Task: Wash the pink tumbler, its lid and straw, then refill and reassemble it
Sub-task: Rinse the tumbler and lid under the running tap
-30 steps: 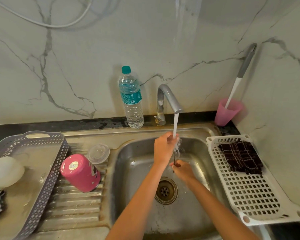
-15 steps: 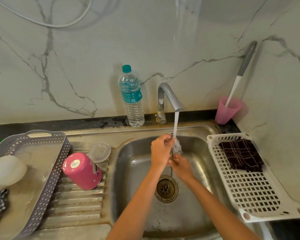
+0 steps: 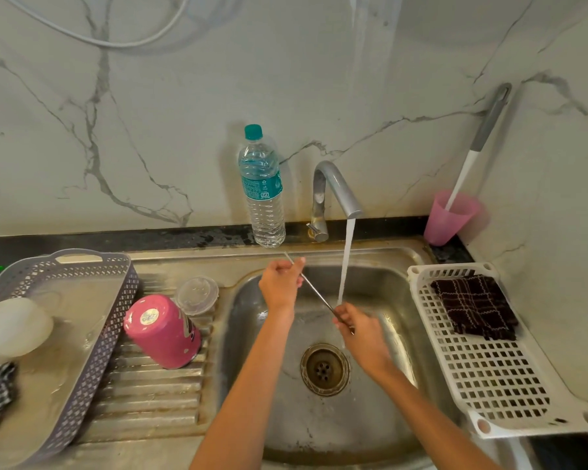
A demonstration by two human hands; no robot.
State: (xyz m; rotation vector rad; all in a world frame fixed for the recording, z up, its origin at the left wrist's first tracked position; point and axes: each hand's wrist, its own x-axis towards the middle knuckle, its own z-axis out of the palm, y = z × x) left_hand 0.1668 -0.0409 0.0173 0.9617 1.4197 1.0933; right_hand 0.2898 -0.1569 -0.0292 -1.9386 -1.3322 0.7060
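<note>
Two hands, left (image 3: 280, 283) and right (image 3: 362, 329), each pinch one straw (image 3: 314, 293); one tumbler (image 3: 163, 330) nearby.

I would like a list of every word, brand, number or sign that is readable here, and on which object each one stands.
Nothing can be read with certainty.
Water bottle: teal label with white print and a small boxed mark, too blurred to read.
Pink tumbler: round sticker on its base, too small to read; dark lettering on its side, mostly hidden.
Clear lid: no text visible.

A water bottle (image 3: 263, 195) stands left of the running tap (image 3: 333, 191); a dark cloth (image 3: 474, 307) lies in the white rack (image 3: 496, 378).
</note>
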